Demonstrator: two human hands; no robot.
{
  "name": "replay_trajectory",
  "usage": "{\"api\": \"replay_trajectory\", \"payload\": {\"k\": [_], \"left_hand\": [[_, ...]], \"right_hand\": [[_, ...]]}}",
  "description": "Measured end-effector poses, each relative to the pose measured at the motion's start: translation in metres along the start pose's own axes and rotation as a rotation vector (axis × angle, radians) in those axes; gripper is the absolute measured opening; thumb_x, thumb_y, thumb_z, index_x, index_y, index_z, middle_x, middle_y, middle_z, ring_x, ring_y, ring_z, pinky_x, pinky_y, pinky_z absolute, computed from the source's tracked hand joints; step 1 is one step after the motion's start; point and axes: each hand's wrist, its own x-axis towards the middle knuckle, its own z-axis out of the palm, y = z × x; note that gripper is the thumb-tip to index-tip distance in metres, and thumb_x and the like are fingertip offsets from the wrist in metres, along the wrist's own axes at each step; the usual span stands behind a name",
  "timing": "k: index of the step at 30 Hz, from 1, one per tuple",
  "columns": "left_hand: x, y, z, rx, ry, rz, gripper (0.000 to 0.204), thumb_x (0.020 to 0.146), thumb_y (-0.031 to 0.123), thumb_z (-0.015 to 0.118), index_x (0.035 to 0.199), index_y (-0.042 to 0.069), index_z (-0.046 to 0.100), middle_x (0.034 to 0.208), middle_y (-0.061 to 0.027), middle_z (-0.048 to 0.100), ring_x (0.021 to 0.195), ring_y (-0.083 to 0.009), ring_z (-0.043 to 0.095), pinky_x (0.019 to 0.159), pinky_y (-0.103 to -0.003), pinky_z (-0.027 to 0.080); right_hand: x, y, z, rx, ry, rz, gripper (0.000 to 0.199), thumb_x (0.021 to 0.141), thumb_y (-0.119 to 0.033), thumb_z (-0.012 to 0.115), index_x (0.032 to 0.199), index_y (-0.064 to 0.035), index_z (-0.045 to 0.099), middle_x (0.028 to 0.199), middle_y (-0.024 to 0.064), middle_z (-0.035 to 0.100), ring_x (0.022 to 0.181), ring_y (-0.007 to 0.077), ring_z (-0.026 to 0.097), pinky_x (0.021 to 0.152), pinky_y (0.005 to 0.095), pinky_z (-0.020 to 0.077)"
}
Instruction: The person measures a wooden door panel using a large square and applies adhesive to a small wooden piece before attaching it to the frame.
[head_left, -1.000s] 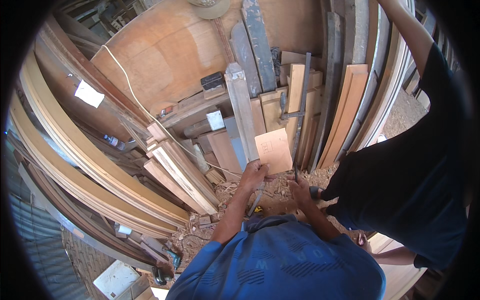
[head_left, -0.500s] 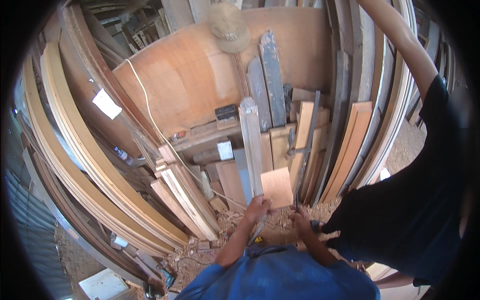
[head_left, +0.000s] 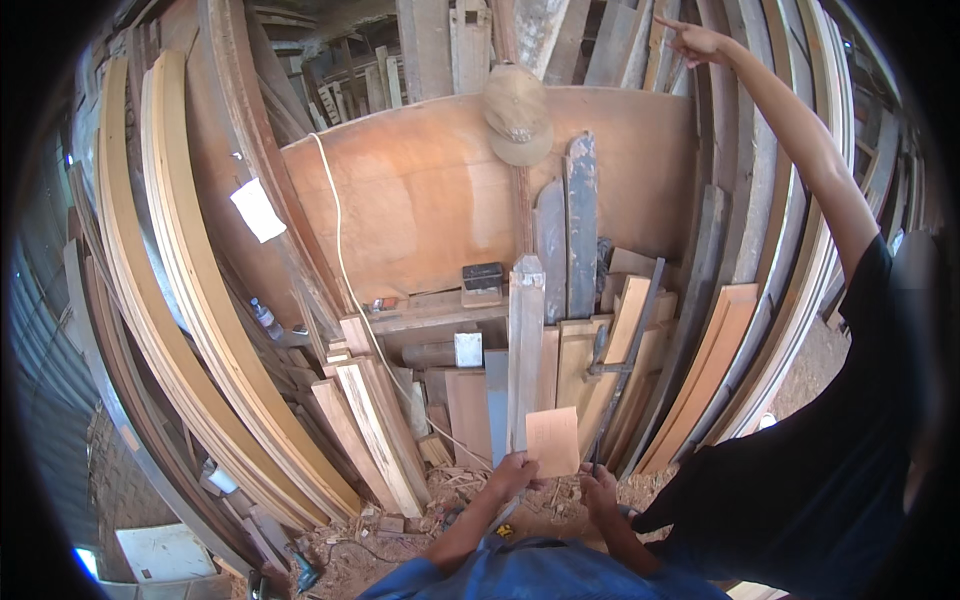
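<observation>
Planks (head_left: 700,370) lean along the workshop's far side, wood shavings (head_left: 340,572) underfoot. Near the middle, the left hand (head_left: 513,476) pinches the near left corner of a card (head_left: 552,438), probably light, stiffish and easily creased, best held by an edge: flat, tan, rectangular. The right hand (head_left: 600,488), beside it, seems closed round a slim dark stick (head_left: 595,467).

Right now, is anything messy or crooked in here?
Yes, a bit. Wood shavings lie scattered underfoot, like a spill, and the white paper sheet on the dark brown beam at left looks tilted instead of straight. The tan card in the left hand shows no damage I can see.
</observation>
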Motion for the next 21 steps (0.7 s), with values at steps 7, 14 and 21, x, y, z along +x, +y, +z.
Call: {"api": "replay_trajectory", "payload": {"k": [7, 14, 21], "left_hand": [[-0.016, -0.023, -0.015, -0.001, -0.022, -0.023, 0.031, 0.097, 0.018, 0.052, 0.112, -0.009, 0.061, 0.094, -0.0147, 0.070, 0.082, -0.0220, 0.072, 0.073, -0.032, 0.061], [-0.031, -0.044, -0.042, -0.077, 0.021, -0.074, 0.029, 0.097, 0.019, 0.055, 0.114, -0.003, 0.063, 0.098, -0.0084, 0.069, 0.084, -0.0193, 0.071, 0.075, -0.030, 0.060], [-0.065, -0.005, -0.070, -0.229, 0.097, 0.017, 0.028, 0.097, 0.014, 0.060, 0.119, -0.003, 0.060, 0.108, -0.0101, 0.068, 0.094, -0.0207, 0.069, 0.079, -0.036, 0.060]], "right_hand": [[-0.014, -0.032, 0.024, 0.124, -0.106, -0.012, 0.022, 0.097, -0.018, 0.059, 0.116, -0.0069, 0.058, 0.075, -0.0079, 0.051, 0.050, 0.0006, 0.037, 0.042, 0.0190, 0.0286], [-0.004, -0.014, 0.056, -0.347, -0.152, -0.122, 0.012, 0.092, -0.009, 0.063, 0.091, 0.0002, 0.071, 0.080, -0.0018, 0.064, 0.071, 0.0062, 0.054, 0.063, 0.0253, 0.0439], [-0.020, -0.017, 0.107, -0.460, -0.236, -0.097, 0.014, 0.091, -0.010, 0.063, 0.088, 0.0008, 0.070, 0.074, -0.0010, 0.063, 0.067, 0.0078, 0.055, 0.060, 0.0261, 0.0443]]}}
